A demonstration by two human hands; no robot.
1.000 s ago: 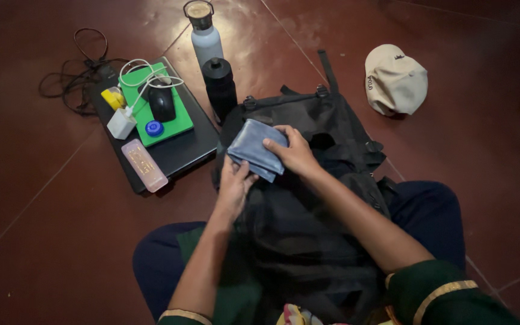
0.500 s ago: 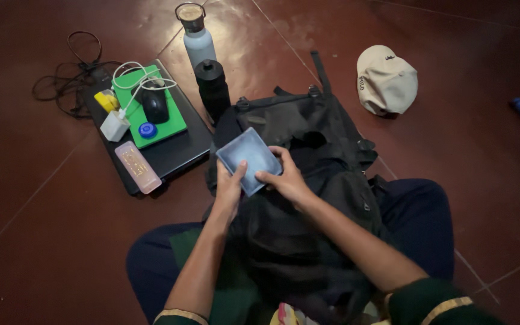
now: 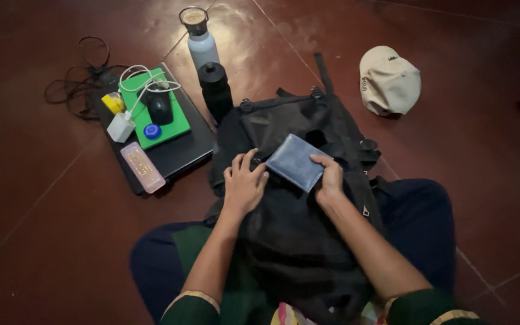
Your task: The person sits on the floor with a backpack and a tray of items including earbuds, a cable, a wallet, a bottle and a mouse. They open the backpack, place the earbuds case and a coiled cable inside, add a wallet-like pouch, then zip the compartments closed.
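Grey pouch point(image 3: 293, 162) in right fingers point(image 3: 322, 160) over black backpack point(image 3: 296, 235), left fingers point(image 3: 249, 164) spread beside.

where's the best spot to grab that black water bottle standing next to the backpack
Grip the black bottle around its straight body, just under the cap, coming from the floor side at its front left. It stands upright, so a sideways wrap suits it. The grey bottle crowds it behind, and the backpack presses close on its right, so those sides leave little room for fingers.
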